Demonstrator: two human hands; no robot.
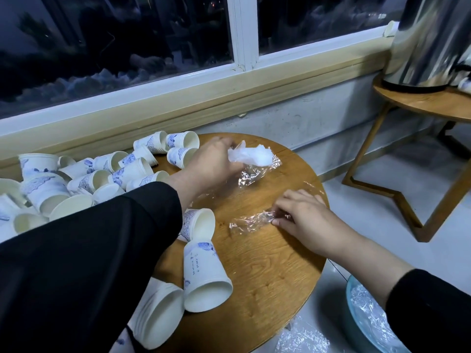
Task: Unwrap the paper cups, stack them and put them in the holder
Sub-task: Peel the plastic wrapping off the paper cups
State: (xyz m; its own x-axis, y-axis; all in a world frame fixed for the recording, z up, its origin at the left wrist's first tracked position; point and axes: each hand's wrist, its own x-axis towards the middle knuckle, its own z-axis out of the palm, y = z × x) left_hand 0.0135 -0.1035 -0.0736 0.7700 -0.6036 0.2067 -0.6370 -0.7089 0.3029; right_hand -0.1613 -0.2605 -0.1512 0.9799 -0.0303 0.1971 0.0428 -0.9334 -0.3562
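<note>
Several white paper cups with blue print lie tipped over on the left part of a round wooden table. One cup lies on its side near the front, next to a short stack. My left hand reaches across the table and grips a crumpled white wrapper with clear film trailing from it. My right hand pinches a strip of clear plastic wrap against the tabletop. No holder is in view.
A window sill runs behind the table. At right, a second wooden table carries a shiny metal urn. A blue bin lined with plastic stands on the floor at lower right, with loose film beside it.
</note>
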